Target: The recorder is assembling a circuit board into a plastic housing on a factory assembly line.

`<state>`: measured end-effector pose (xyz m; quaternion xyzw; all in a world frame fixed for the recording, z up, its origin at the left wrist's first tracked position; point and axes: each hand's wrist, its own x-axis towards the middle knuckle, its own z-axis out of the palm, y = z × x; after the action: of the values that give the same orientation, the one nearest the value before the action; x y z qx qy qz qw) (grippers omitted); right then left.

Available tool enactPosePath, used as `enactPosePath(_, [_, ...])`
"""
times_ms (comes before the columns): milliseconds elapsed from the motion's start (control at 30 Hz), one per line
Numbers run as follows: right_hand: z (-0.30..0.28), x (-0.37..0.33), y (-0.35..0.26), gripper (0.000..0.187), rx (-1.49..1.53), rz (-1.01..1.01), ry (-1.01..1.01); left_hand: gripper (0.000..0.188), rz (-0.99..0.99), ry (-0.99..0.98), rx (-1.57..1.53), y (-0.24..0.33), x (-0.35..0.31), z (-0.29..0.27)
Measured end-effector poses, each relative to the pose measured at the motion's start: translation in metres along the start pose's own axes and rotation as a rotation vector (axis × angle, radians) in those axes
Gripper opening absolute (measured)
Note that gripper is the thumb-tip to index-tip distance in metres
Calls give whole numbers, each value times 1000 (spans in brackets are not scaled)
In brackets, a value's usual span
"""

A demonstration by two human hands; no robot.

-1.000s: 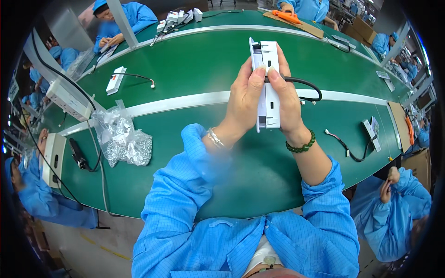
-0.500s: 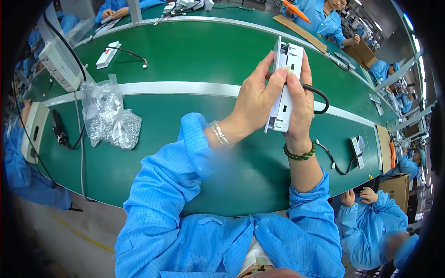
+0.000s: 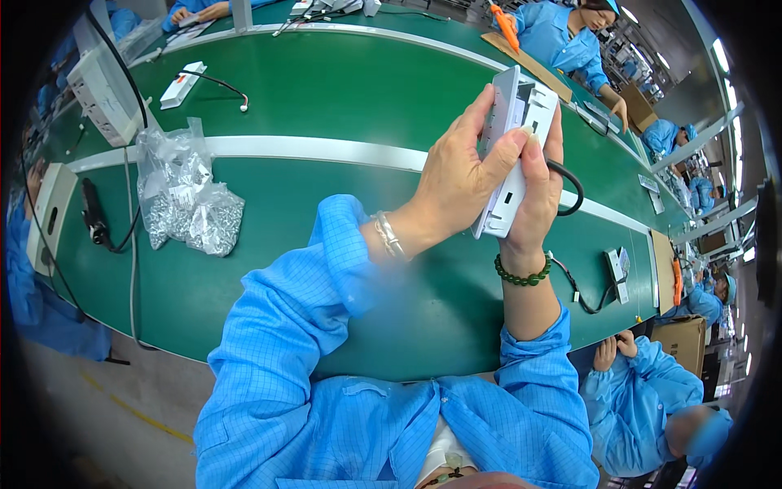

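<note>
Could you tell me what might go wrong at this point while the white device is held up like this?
1. Both the left hand and right hand hold the white plastic device above the green conveyor belt; a loosened grip could drop it.
2. Its black cable loops beside the right hand and might snag or get tugged.
</note>
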<state>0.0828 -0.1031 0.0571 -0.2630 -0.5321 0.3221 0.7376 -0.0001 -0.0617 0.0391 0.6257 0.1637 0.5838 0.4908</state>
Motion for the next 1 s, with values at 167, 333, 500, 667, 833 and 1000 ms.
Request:
enactPosePath(167, [-1, 1, -1, 65, -76, 69, -68, 75, 7, -10, 13, 5, -1, 2])
enactPosePath(333, [2, 0, 0, 78, -34, 54, -198, 81, 195, -13, 79, 4, -6, 2])
enactPosePath(500, [-4, -6, -4, 87, -145, 123, -287, 88, 201, -214, 54, 10, -10, 0])
enactPosePath(667, [-47, -12, -18, 89, -443, 453, -483, 85, 1, -416, -286, 5, -6, 14])
enactPosePath(833, [-83, -16, -13, 59, -1349, -287, -533, 53, -629, -440, -392, -8, -17, 10])
enactPosePath(1000, [-91, -26, -99, 61, -540, 540, -108, 42, -624, -523, -48, -38, -22, 1])
